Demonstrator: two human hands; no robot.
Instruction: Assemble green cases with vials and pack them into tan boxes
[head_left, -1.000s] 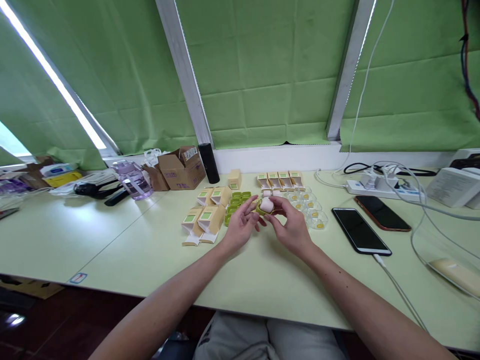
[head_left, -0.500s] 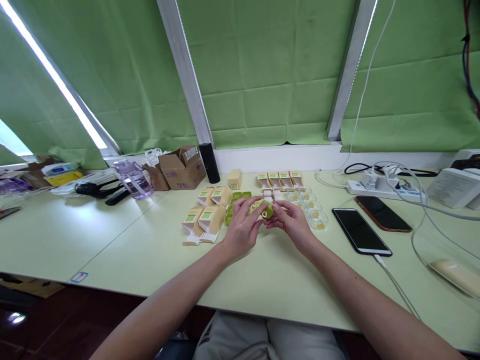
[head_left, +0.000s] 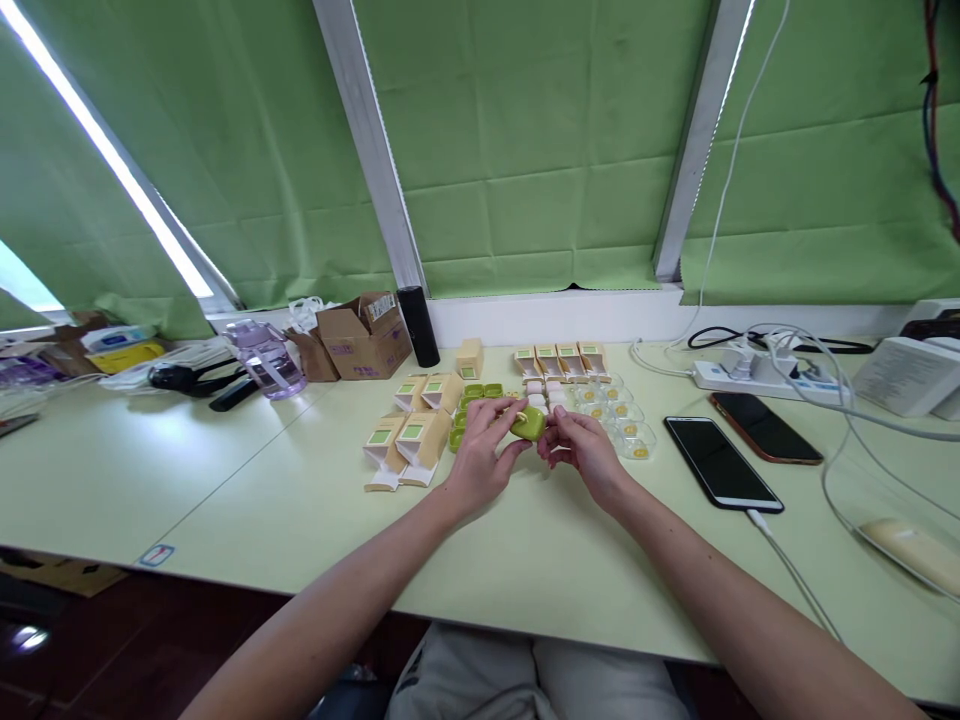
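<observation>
Between the fingers of my left hand (head_left: pixel 481 458) is a small rounded green case (head_left: pixel 529 425) with a pale yellow loop at its upper left. My right hand (head_left: pixel 589 455) is closed, fingertips pinched right beside the case's right edge; what they hold, if anything, is hidden. Behind my left hand sit several green square cups (head_left: pixel 471 392), partly covered by it. Small pink and white pieces (head_left: pixel 535 388) stand beyond the case. To the right lie clear plastic shells (head_left: pixel 634 438) with yellow centres.
Open cream cartons (head_left: pixel 420 440) stand left of the hands, more cartons (head_left: pixel 561 360) behind. Two phones (head_left: pixel 724 465) (head_left: pixel 766 427), a power strip (head_left: pixel 772 380), cables and a mouse (head_left: pixel 911 548) lie right. A cardboard box (head_left: pixel 367 340), black cylinder (head_left: pixel 418 325) and purple bottle (head_left: pixel 266 360) stand back left.
The green case has turned, now showing its smooth face and the loop at its upper left. My right fingers have drawn slightly back to the right from it.
</observation>
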